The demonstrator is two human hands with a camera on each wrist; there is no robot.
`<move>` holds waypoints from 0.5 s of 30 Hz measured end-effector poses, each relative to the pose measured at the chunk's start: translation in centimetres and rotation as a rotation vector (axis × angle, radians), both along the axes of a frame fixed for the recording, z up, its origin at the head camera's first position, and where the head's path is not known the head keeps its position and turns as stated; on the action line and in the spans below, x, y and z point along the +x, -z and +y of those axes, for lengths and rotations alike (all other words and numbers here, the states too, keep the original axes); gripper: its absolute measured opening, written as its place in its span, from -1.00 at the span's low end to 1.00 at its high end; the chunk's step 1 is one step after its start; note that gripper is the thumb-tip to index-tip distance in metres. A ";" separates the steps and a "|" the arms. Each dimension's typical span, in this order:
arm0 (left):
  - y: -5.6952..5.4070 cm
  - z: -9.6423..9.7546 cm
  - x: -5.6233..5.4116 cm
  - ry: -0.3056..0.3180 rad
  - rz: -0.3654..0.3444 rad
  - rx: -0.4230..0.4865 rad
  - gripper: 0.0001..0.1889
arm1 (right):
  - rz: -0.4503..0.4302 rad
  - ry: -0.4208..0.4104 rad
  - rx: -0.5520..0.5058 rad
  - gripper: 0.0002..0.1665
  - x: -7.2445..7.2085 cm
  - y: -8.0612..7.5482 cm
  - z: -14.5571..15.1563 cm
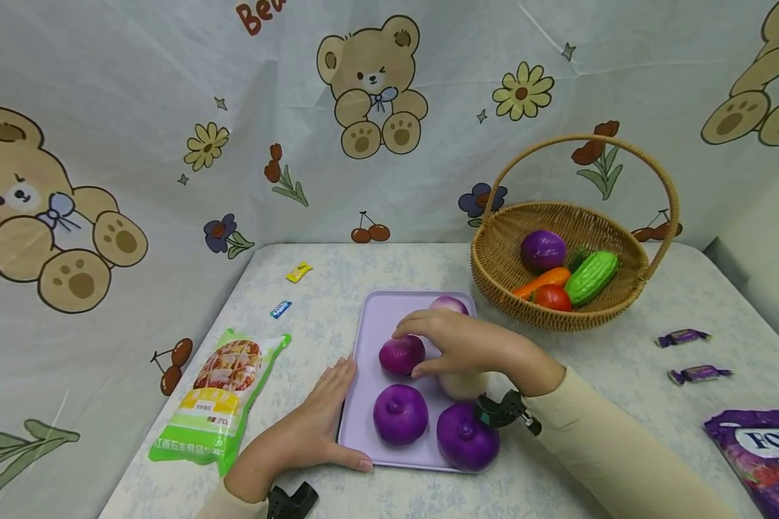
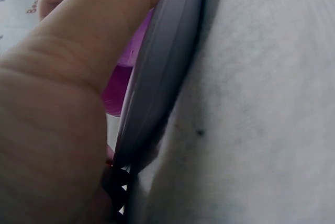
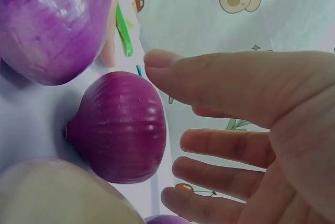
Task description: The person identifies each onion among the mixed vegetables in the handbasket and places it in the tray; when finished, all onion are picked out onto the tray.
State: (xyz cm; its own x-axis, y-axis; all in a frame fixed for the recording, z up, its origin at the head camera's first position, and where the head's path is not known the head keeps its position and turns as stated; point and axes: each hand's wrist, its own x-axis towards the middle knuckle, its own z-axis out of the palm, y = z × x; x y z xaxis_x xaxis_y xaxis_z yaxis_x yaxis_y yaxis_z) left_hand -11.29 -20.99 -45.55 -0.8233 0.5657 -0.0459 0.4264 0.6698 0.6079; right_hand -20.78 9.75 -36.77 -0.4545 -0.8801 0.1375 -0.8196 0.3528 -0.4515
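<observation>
A light purple tray (image 1: 381,306) lies on the table with several round vegetables on it. My right hand (image 1: 457,342) reaches over a red onion (image 1: 401,356), thumb and fingers spread on either side. The right wrist view shows a gap between that onion (image 3: 123,130) and my fingers (image 3: 225,145). Under this hand sits a pale round vegetable (image 1: 464,387), partly hidden, and a pinkish-purple one (image 1: 450,303) stands at the tray's far right corner. Two glossy purple round vegetables (image 1: 400,414) fill the near end. My left hand (image 1: 321,418) rests along the tray's left edge, fingers extended.
Right of the tray's far end stands a wicker basket (image 1: 493,288) holding a purple vegetable, a carrot, a tomato and a bitter melon. A green-and-white food packet (image 1: 217,396) lies left. Wrapped candies (image 1: 699,373) and a purple Fox's bag (image 1: 769,454) lie right; small sweets (image 1: 299,272) lie far left.
</observation>
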 end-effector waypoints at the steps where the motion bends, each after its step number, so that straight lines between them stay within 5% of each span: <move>1: 0.0 0.0 0.0 0.000 0.000 -0.001 0.57 | 0.002 0.002 0.001 -0.39 0.0 0.0 0.0; 15: 0.0 0.0 -0.1 -0.013 -0.021 -0.012 0.58 | 0.025 0.089 -0.037 -0.42 -0.3 -2.1 1.2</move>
